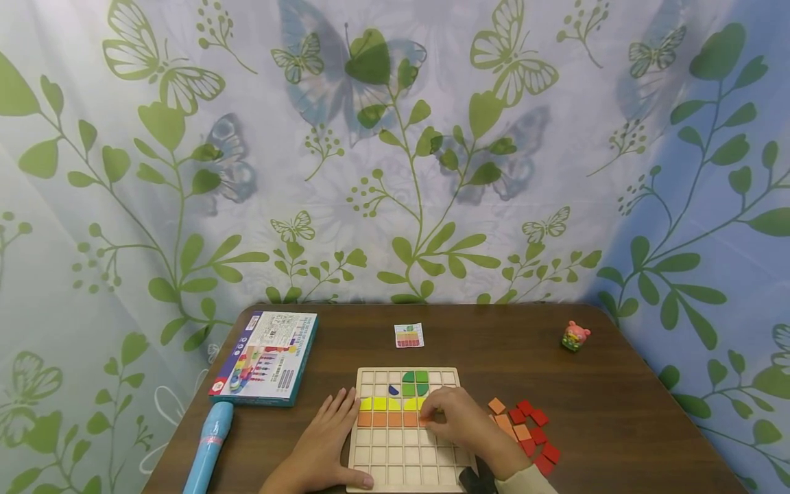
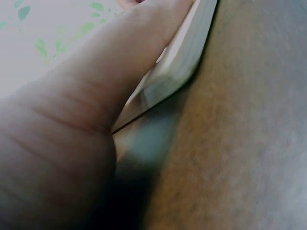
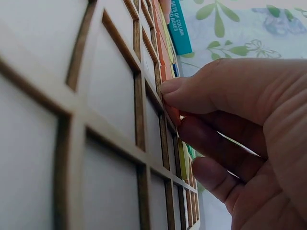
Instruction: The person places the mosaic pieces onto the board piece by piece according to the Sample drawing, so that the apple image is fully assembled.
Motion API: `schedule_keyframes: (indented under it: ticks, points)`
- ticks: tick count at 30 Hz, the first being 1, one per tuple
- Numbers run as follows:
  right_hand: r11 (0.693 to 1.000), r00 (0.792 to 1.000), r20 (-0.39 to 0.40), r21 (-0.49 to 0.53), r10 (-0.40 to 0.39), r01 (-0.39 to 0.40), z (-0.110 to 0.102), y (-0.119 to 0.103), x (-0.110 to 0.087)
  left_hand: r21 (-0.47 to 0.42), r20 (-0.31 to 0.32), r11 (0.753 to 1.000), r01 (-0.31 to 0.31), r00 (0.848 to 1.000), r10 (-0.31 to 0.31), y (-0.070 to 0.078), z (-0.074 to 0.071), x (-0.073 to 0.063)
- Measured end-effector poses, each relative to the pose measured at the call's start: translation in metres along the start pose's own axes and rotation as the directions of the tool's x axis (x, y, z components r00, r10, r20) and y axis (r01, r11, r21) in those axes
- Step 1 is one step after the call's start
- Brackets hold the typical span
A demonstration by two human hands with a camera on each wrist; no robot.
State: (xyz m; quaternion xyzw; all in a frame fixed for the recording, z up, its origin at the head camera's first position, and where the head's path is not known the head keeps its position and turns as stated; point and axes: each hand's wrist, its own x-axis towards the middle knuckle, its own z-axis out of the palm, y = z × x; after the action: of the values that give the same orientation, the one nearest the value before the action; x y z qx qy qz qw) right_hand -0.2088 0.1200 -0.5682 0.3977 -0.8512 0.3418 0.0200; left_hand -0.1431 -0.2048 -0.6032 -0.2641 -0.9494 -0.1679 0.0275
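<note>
A wooden grid board [image 1: 397, 455] lies on the table. My left hand [image 1: 324, 446] rests along its left side, fingers fairly straight and thumb on the lower left corner. With thumb and fingertips, my right hand [image 1: 459, 420] pinches an orange square tile [image 3: 171, 112] at the right end of the orange row [image 1: 394, 419]. Above that row runs a row of yellow tiles [image 1: 379, 403], its right end hidden by the right hand. Green pieces [image 1: 422, 377], some with a rounded side, and a small dark blue piece [image 1: 393, 390] sit in upper cells.
Loose red tiles [image 1: 540, 417] and orange tiles [image 1: 504, 424] are scattered right of the board. Behind it lies a small pattern card [image 1: 409, 335]. A boxed set [image 1: 265, 357] and a blue microphone-like cylinder [image 1: 210, 446] lie left; a pink figurine [image 1: 575, 335] stands back right.
</note>
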Motion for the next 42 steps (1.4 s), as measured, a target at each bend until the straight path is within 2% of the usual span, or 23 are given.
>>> schedule_keyframes:
  ticks: [7,13,16,18,19,21,24,26,28,30,34,39,42]
  points:
    - [0.999,0.999,-0.026,-0.019,-0.034,0.034,0.001,0.001,0.0,-0.008,-0.013,1.0,-0.01,1.0,0.01,0.0,0.0,0.0]
    - [1.0,0.998,-0.055,-0.004,-0.031,0.031,0.002,0.004,0.0,-0.009,-0.018,1.0,-0.013,1.0,0.013,-0.001,0.001,0.0]
    - [0.999,0.995,-0.098,0.038,-0.01,0.013,-0.002,0.009,-0.003,-0.007,-0.018,1.0,-0.016,1.0,0.016,-0.001,0.002,0.001]
    - [0.996,0.987,-0.151,0.081,0.047,-0.035,-0.008,0.016,-0.006,-0.005,-0.017,1.0,-0.018,1.0,0.018,-0.001,0.001,0.001]
    - [0.992,0.979,-0.182,0.105,0.089,-0.071,-0.012,0.02,-0.008,-0.005,-0.018,1.0,-0.019,1.0,0.019,-0.001,0.001,0.001]
    - [0.975,0.945,-0.257,0.147,0.203,-0.169,-0.02,0.029,-0.012,-0.003,-0.02,1.0,-0.021,1.0,0.021,-0.001,0.001,0.001]
    - [0.928,0.866,-0.339,0.185,0.369,-0.323,-0.035,0.044,-0.021,0.0,-0.021,1.0,-0.019,1.0,0.019,-0.001,0.0,0.001]
    - [0.899,0.819,-0.37,0.183,0.438,-0.398,-0.045,0.054,-0.028,0.001,-0.019,1.0,-0.015,1.0,0.015,-0.001,0.0,0.001]
    - [0.881,0.8,-0.37,0.162,0.472,-0.445,-0.055,0.063,-0.035,0.0,-0.013,1.0,-0.01,1.0,0.01,-0.001,0.0,0.001]
    - [0.869,0.8,-0.343,0.131,0.491,-0.477,-0.063,0.07,-0.041,-0.001,-0.009,1.0,-0.008,1.0,0.008,-0.001,0.0,0.001]
    - [0.861,0.835,-0.215,0.083,0.507,-0.502,-0.076,0.074,-0.05,-0.006,-0.005,1.0,-0.004,1.0,0.004,-0.001,0.0,0.0]
    - [0.891,0.891,-0.03,0.052,0.452,-0.451,-0.084,0.071,-0.057,-0.003,0.0,1.0,0.001,1.0,-0.001,-0.001,-0.001,0.0]
    - [0.907,0.909,0.028,0.06,0.417,-0.418,-0.083,0.073,-0.059,-0.009,0.007,1.0,0.001,1.0,-0.001,0.0,-0.001,0.0]
